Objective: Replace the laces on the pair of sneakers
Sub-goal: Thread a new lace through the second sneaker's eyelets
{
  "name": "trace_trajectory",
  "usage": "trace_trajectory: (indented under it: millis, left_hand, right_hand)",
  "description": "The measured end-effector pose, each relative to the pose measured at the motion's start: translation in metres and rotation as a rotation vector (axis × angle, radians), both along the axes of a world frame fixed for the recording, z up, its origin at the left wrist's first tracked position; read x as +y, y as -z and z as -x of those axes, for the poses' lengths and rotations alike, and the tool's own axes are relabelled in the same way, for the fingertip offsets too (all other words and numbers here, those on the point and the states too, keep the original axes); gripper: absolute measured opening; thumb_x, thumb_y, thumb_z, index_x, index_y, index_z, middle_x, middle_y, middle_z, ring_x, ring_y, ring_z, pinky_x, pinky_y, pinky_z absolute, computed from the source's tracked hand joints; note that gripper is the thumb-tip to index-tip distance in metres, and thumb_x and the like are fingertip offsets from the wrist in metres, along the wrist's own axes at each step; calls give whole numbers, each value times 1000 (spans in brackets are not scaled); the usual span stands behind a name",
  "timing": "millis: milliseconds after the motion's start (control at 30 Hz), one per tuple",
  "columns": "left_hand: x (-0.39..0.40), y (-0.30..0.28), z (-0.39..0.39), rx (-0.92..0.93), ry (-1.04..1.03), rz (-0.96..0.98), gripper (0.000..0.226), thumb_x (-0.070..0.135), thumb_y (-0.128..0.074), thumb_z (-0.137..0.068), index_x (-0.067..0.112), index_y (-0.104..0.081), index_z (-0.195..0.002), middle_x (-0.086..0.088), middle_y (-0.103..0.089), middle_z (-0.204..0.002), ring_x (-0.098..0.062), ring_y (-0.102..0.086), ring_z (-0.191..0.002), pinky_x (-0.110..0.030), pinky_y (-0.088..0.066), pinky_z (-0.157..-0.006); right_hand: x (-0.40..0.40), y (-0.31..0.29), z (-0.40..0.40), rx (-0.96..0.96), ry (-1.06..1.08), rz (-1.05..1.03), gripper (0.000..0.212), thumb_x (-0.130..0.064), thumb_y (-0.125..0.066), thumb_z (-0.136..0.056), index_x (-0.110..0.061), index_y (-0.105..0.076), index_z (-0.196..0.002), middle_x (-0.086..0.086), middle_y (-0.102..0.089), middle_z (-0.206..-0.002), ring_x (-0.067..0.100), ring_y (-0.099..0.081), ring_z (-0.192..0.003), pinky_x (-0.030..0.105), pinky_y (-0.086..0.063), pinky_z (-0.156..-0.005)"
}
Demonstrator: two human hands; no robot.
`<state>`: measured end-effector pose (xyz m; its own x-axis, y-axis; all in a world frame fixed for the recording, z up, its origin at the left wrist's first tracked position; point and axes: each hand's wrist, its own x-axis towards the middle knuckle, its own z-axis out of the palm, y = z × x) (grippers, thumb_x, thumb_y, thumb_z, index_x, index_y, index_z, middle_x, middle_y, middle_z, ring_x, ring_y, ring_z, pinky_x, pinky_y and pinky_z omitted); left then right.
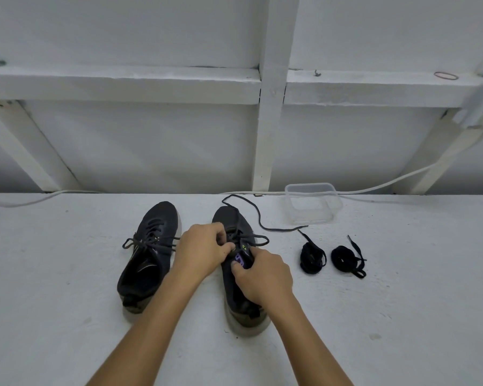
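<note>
Left hand (204, 250) pinches the old lace (258, 217) on the right sneaker (236, 274); right hand (264, 277) grips the tongue to steady it. Left sneaker (148, 252) still laced. Two new laces (332, 259) wait coiled nearby.

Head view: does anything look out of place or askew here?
Little. A loose lace end from the right sneaker trails toward the clear plastic container. A rubber band lies stray on the white ledge. Nothing looks damaged or spilled.

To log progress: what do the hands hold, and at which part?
Left hand pinches the right sneaker's lace near the upper eyelets; right hand grips its tongue.
</note>
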<state>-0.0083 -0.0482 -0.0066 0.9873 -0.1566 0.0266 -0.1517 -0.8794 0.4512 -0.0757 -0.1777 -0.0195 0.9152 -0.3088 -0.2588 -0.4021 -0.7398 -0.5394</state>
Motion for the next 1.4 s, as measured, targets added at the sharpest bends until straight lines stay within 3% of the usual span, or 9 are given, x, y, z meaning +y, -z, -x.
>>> trace_trajectory:
  millis: [233, 367, 433, 600, 867, 1033, 1133, 1233, 1400]
  left_hand:
    - [6, -10, -4, 223, 95, 104, 24, 34, -66, -91, 25, -65, -69, 9, -56, -61, -14, -57, -64, -25, -41, -57]
    - [22, -38, -6, 589, 89, 869, 42, 18, -62, -92, 22, -60, -50, 7, -30, -43, -11, -25, -42, -21, -29, -46]
    - [37, -51, -9, 635, 40, 1168, 29, 18, -66, -85, 20, -61, -57, 8, -22, -41, -9, -22, -38, -20, -30, -43]
    - [61, -63, -17, 702, 116, 1533, 16, 21, -57, -85, 14, -49, -74, 11, -16, -46, -7, -16, -36, -18, -35, -41]
    - [34, -60, -14, 616, -8, 1363, 19, 30, -65, -80, 15, -63, -68, 11, -24, -39, -7, -21, -40, -21, -39, -46]
    - [21, -72, -19, 678, 52, 1404, 22, 27, -65, -82, 17, -66, -62, 11, -24, -39, -6, -23, -37, -20, -40, -46]
    - [11, -77, -26, 691, 54, 1424, 20, 29, -67, -80, 17, -67, -64, 10, -24, -40, -7, -24, -36, -20, -40, -46]
    - [4, -71, -38, 584, -115, 1420, 20, 32, -65, -91, 19, -67, -76, 8, -34, -51, -6, -34, -42, -23, -45, -56]
    - [6, -22, -41, 33, -453, 672, 19, 40, -55, -98, 22, -63, -98, 2, -64, -108, -20, -58, -103, -38, -48, -89]
  right_hand:
    - [0, -2, 0, -4, -6, 5, 30, -53, -56, -90, -29, -63, -107, -3, -68, -101, 20, -51, -81, 28, -38, -67]
    - [-1, -1, -1, -2, 9, 7, 31, -51, -56, -91, -26, -63, -107, -2, -68, -102, 21, -52, -82, 28, -40, -69]
    - [-2, -1, -2, 0, 5, 4, 31, -50, -56, -91, -24, -63, -108, -1, -69, -103, 21, -53, -83, 28, -40, -70]
    - [-2, -2, -2, 6, -10, 3, 32, -47, -57, -92, -22, -62, -111, -1, -68, -105, 20, -52, -83, 27, -40, -70]
    - [-11, -5, -10, 45, -62, -16, 46, -68, -55, -86, -26, -65, -105, -3, -65, -103, 20, -60, -91, 30, -42, -66]
    - [-18, -19, -36, -285, -183, -156, 51, -49, -65, -91, -35, -56, -140, -5, -59, -126, 14, -55, -115, 35, -48, -95]
    - [-24, -31, -52, -355, -264, -322, 15, -37, -64, -96, -30, -73, -105, -15, -69, -95, 1, -59, -84, 25, -48, -81]
    - [-36, -39, -60, -342, -186, -515, 25, -32, -53, -101, -24, -70, -84, -13, -73, -80, 10, -65, -77, 27, -49, -73]
    - [-61, -41, -56, -401, 23, -829, 23, -31, -49, -106, -22, -68, -97, -6, -72, -83, 10, -70, -87, 36, -55, -79]
